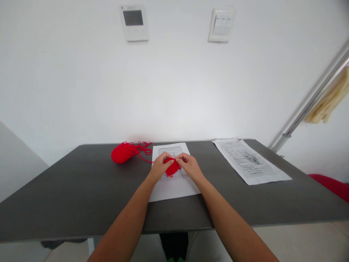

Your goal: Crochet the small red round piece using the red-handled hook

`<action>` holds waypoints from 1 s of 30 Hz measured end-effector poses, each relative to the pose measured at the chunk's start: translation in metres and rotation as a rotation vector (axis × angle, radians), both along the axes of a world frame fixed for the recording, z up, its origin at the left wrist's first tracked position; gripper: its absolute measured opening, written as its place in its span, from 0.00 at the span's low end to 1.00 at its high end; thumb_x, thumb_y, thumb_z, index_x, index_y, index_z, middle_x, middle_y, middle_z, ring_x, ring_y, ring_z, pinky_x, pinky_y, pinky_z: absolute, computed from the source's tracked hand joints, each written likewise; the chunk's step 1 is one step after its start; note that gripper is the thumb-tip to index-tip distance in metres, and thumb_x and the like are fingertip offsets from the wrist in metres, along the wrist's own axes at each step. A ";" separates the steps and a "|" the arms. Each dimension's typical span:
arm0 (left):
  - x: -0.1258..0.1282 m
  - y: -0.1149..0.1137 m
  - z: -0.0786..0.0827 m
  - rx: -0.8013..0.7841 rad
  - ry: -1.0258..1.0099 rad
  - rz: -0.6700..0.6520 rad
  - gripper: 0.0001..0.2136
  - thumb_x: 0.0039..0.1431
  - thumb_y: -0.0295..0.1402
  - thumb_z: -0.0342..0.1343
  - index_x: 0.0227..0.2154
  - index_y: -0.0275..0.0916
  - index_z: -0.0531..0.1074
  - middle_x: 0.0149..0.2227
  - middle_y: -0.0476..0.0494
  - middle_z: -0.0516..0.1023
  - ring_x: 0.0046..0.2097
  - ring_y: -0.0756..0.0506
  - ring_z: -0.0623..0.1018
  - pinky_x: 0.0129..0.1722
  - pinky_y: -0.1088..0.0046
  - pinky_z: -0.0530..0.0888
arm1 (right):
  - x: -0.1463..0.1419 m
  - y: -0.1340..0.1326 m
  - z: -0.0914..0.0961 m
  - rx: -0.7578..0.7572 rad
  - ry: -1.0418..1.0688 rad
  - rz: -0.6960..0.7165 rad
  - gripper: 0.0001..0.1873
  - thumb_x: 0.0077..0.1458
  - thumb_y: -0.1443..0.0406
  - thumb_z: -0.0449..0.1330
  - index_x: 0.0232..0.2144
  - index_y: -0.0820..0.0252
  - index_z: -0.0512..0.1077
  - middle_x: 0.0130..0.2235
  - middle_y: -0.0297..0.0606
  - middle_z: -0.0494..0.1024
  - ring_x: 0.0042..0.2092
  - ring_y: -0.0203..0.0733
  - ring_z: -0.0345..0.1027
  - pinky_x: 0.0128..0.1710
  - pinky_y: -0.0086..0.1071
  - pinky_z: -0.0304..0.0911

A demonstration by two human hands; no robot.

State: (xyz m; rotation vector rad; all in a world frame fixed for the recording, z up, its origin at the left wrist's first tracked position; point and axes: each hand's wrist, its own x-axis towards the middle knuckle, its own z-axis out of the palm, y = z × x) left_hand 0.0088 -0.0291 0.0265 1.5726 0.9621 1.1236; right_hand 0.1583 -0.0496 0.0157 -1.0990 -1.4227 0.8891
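A small piece of red yarn work (172, 169) is between my hands, above a white printed sheet (174, 187). My left hand (161, 165) is closed on its upper left side, thumb and fingers together. At its upper right edge my right hand (188, 164) pinches it, with the fingertips of both hands nearly meeting. Thin dark lines show near the right fingers; I cannot tell whether they are a tool or print. A red strand runs left from the work to a ball of yarn (122, 153), beside a loose tangle of yarn (143, 147).
Sheets of printed paper (251, 162) lie on the right of the dark grey table (81, 189). The white wall stands behind the table, bearing a panel with a screen (134, 23) and a switch plate (221, 25). A metal pole (308, 103) slants at the right, near a red chair (329, 185).
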 end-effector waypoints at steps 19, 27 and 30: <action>0.001 0.002 -0.003 0.007 -0.043 0.022 0.07 0.43 0.32 0.59 0.28 0.38 0.68 0.25 0.52 0.72 0.27 0.50 0.72 0.28 0.74 0.67 | 0.000 0.003 -0.004 -0.018 -0.035 -0.048 0.06 0.47 0.62 0.55 0.23 0.59 0.67 0.19 0.29 0.67 0.22 0.34 0.60 0.25 0.28 0.56; 0.001 0.005 -0.006 -0.016 -0.073 0.067 0.10 0.43 0.34 0.59 0.29 0.38 0.68 0.26 0.50 0.73 0.28 0.49 0.73 0.29 0.74 0.68 | 0.000 0.003 -0.002 -0.025 -0.018 -0.039 0.07 0.47 0.62 0.54 0.24 0.59 0.67 0.19 0.29 0.68 0.22 0.34 0.61 0.25 0.28 0.57; 0.001 0.007 -0.009 -0.028 -0.045 0.083 0.09 0.43 0.35 0.59 0.26 0.38 0.68 0.23 0.51 0.73 0.26 0.49 0.72 0.27 0.74 0.67 | 0.001 0.003 -0.002 -0.021 -0.017 -0.037 0.07 0.48 0.61 0.54 0.24 0.59 0.67 0.19 0.29 0.67 0.22 0.34 0.61 0.25 0.28 0.57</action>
